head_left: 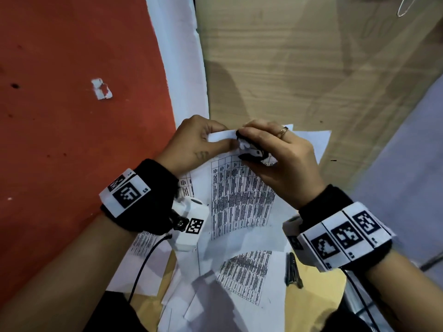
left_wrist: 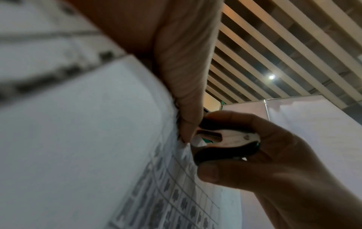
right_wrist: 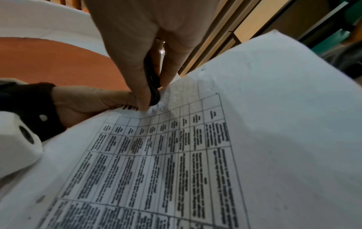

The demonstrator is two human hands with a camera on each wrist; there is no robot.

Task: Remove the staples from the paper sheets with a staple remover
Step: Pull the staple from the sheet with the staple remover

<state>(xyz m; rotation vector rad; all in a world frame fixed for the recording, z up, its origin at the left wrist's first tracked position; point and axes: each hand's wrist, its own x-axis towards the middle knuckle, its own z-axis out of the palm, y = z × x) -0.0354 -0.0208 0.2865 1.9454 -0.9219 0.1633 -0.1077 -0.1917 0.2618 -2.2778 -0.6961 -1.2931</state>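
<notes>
A stack of white sheets with printed tables is lifted off the wooden table. My left hand pinches the stack's top edge between thumb and fingers. My right hand grips a black and chrome staple remover between thumb and forefinger. In the left wrist view the staple remover has its claws against the crumpled paper corner, right beside my left thumb. In the right wrist view the staple remover meets the torn paper at the top of the table grid. The staple itself is not visible.
More loose printed sheets and a brown envelope lie near me, with a dark pen on them. A red surface lies left, bare wooden tabletop beyond, and a wire clip at the far right.
</notes>
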